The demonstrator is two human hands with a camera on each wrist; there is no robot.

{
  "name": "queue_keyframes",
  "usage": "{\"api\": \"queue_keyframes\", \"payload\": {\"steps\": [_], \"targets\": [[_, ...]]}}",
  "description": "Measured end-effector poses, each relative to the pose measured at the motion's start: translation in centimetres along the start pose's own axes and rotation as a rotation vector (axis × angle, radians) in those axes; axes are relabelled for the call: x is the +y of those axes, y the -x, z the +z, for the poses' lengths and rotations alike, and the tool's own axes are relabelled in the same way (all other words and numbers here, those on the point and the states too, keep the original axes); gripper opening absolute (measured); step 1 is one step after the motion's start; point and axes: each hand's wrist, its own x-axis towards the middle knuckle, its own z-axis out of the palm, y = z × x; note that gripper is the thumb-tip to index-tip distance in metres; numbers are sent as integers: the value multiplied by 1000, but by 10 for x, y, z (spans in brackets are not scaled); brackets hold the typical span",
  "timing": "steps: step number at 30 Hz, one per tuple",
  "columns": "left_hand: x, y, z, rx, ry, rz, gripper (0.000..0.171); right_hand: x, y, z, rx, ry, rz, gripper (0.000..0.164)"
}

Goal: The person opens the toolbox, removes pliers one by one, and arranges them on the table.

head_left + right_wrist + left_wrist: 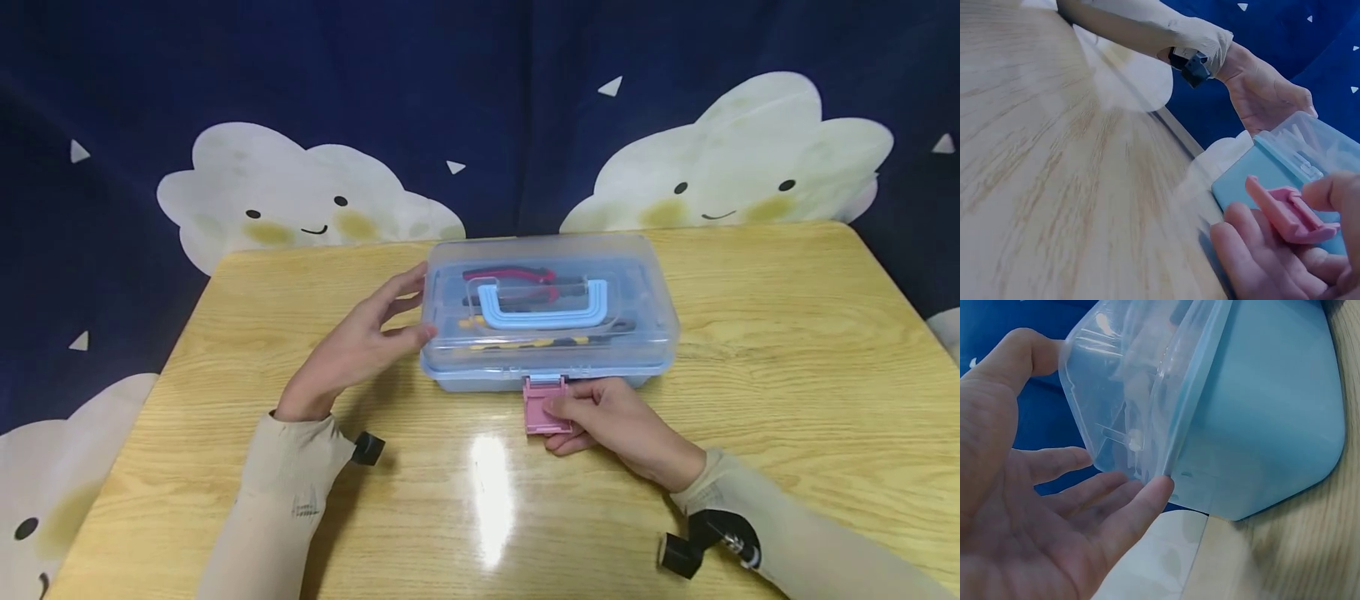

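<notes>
A toolbox (pixel 551 250) with a clear lid and light-blue base sits on the table, its lid lowered. Through the lid, pliers with red-and-black handles (pixel 517 273) and yellow-and-black tools show. At the box's left end is my left hand (pixel 360 333), its spread fingers and thumb touching the lid (pixel 1107 369). My right hand (pixel 618 421) pinches the pink latch (pixel 545 404) at the front, thumb on its inner face and fingers beneath. The latch (pixel 1291 215) is swung outward from the box front. A light-blue handle (pixel 543 318) lies folded on the lid.
The wooden table (pixel 780 350) extends on both sides of the toolbox. A dark blue curtain (pixel 517 100) with smiling clouds hangs behind its far edge. Small black camera mounts (pixel 369 448) are worn at both wrists.
</notes>
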Motion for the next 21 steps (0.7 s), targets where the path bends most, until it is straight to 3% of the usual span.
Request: {"api": "queue_keyframes", "payload": {"steps": [8, 12, 16, 21], "targets": [[2, 0, 0, 7, 4, 3, 78, -10, 5, -8, -74, 274, 27, 30], [2, 1, 0, 11, 0, -2, 79, -18, 9, -12, -86, 461, -15, 30], [1, 2, 0, 11, -6, -6, 79, -26, 15, -15, -57, 642, -80, 38], [0, 1, 1, 9, -10, -4, 79, -39, 28, -14, 27, 811, -102, 55]]}}
